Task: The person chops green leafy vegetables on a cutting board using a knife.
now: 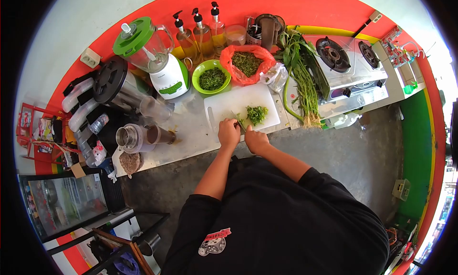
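My left hand point(229, 133) is closed at the front edge of the white cutting board point(222, 100). A small dark thing shows at its fingertips; I cannot make out what it is. Close beside it, my right hand point(256, 140) is closed with its fingertips at a thin green stem point(242, 124) between the two hands. A pile of green leaves point(257, 114) lies on the board just beyond my hands. What looks like a knife point(210, 115) rests along the board's left side.
Behind the board stand a green bowl of chopped greens point(212, 79) and a red plastic bag of greens point(246, 64). Long leafy stalks point(303, 79) lie to the right, beside a gas stove point(350, 67). A blender point(167, 77) and plastic jug point(153, 108) stand left.
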A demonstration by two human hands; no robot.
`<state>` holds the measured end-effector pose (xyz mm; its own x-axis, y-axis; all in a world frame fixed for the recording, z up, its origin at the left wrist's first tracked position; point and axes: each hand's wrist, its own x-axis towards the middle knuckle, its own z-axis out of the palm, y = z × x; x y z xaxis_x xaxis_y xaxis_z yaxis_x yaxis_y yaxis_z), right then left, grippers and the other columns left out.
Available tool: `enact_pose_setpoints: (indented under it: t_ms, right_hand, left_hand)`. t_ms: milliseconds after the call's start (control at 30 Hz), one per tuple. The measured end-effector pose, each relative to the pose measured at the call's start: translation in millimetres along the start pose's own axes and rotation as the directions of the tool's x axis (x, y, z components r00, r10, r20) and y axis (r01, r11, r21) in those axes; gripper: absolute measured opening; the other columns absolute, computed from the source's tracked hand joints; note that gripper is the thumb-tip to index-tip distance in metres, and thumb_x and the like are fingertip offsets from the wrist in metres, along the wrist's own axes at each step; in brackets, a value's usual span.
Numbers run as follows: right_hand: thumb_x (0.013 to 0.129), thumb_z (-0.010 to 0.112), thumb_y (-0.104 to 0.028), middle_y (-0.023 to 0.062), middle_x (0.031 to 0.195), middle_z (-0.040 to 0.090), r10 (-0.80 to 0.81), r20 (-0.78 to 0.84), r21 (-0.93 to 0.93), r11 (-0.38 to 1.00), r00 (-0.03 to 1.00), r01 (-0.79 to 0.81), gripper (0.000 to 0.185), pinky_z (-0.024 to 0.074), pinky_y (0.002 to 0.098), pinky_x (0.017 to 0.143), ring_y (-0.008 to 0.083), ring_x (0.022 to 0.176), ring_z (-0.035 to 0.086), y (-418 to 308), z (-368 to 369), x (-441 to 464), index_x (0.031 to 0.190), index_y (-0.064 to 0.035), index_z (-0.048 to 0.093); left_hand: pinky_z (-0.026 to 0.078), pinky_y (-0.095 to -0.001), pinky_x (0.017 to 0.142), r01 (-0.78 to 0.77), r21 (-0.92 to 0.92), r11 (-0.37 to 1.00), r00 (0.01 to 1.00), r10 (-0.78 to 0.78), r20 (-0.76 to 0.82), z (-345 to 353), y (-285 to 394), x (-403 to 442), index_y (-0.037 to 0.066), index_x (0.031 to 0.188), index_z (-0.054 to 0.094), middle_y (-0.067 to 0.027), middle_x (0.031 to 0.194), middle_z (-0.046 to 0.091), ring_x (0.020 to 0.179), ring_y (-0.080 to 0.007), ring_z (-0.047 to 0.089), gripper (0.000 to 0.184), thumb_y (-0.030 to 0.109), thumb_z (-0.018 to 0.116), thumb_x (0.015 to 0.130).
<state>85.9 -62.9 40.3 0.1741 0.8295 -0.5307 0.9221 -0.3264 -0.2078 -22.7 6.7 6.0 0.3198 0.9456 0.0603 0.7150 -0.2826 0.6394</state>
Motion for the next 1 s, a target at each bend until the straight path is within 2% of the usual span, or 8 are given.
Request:
enact_pose_setpoints:
  t_ms: [100,167,267,367,500,700,833,1000]
  right_hand:
    - [0.084,0.068,-0.008,0.0243,0.101,0.072,-0.030,-0.003,-0.024,0.999,1.000,0.030,0.040,0.0584,0.0439,0.080,0.0367,0.096,0.072,-3,-7,5,0.115,0.0032,0.045]
    - [0.084,0.067,-0.007,0.0251,0.102,0.071,-0.055,0.050,-0.056,0.997,0.997,0.058,0.040,0.0584,0.0442,0.079,0.0367,0.096,0.072,-7,-16,1,0.116,0.0034,0.044]
    - [0.084,0.067,-0.007,0.0245,0.102,0.071,-0.033,0.076,-0.066,0.997,0.997,0.038,0.040,0.0583,0.0442,0.080,0.0361,0.095,0.073,-7,-13,-8,0.116,0.0030,0.045]
    - [0.083,0.068,-0.007,0.0243,0.103,0.071,-0.027,0.036,-0.052,0.998,0.999,0.029,0.041,0.0579,0.0445,0.082,0.0365,0.098,0.072,-3,-1,-1,0.116,0.0033,0.045]
    - [0.084,0.067,-0.008,0.0241,0.103,0.071,-0.054,0.003,-0.007,0.999,0.999,0.054,0.040,0.0576,0.0451,0.083,0.0376,0.100,0.071,-8,-15,13,0.116,0.0038,0.045]
    - [0.085,0.066,-0.008,0.0236,0.102,0.071,-0.044,0.094,-0.084,0.995,0.995,0.052,0.038,0.0579,0.0451,0.082,0.0370,0.099,0.072,-9,-13,-4,0.114,0.0031,0.044]
    - [0.085,0.066,-0.008,0.0243,0.104,0.071,-0.038,0.049,-0.047,0.998,0.998,0.040,0.037,0.0576,0.0446,0.083,0.0363,0.101,0.071,-8,-11,1,0.113,0.0031,0.046]
    - [0.086,0.067,-0.009,0.0243,0.103,0.071,-0.056,0.038,-0.035,0.998,0.998,0.058,0.038,0.0580,0.0437,0.081,0.0368,0.098,0.072,-9,-14,7,0.114,0.0033,0.044]
  left_hand:
    - [0.053,-0.0446,0.077,0.025,0.003,1.000,1.000,-0.025,-0.002,2,3,-2,0.008,0.085,0.071,-0.0097,0.090,0.064,0.095,-0.0328,0.059,0.008,0.013,0.065,0.084]
    - [0.053,-0.0447,0.077,0.025,0.011,1.000,0.999,-0.025,-0.029,4,0,0,0.008,0.085,0.071,-0.0099,0.091,0.064,0.095,-0.0328,0.059,0.008,0.012,0.065,0.084]
    - [0.052,-0.0449,0.078,0.029,0.029,0.999,0.999,-0.028,-0.023,5,-1,-1,0.007,0.084,0.070,-0.0097,0.091,0.065,0.094,-0.0332,0.060,0.007,0.012,0.065,0.084]
    - [0.051,-0.0458,0.074,0.018,-0.022,1.000,0.999,-0.019,-0.051,5,-4,1,0.007,0.082,0.069,-0.0105,0.085,0.065,0.088,-0.0339,0.061,0.006,0.011,0.067,0.080]
    - [0.051,-0.0458,0.076,-0.029,-0.023,0.999,0.999,0.028,-0.043,5,-5,0,0.006,0.084,0.069,-0.0107,0.088,0.065,0.089,-0.0341,0.061,0.007,0.011,0.065,0.082]
    - [0.052,-0.0451,0.079,-0.087,0.006,0.996,0.994,0.088,-0.068,7,-8,-6,0.006,0.086,0.069,-0.0108,0.091,0.064,0.093,-0.0338,0.060,0.009,0.012,0.062,0.085]
    - [0.051,-0.0449,0.079,-0.113,-0.020,0.993,0.987,0.110,-0.119,8,-7,-5,0.005,0.086,0.069,-0.0112,0.091,0.064,0.093,-0.0342,0.060,0.010,0.012,0.061,0.086]
    - [0.051,-0.0448,0.079,-0.107,0.007,0.994,0.990,0.107,-0.092,4,-2,-7,0.005,0.087,0.069,-0.0109,0.091,0.064,0.092,-0.0338,0.060,0.009,0.010,0.062,0.084]
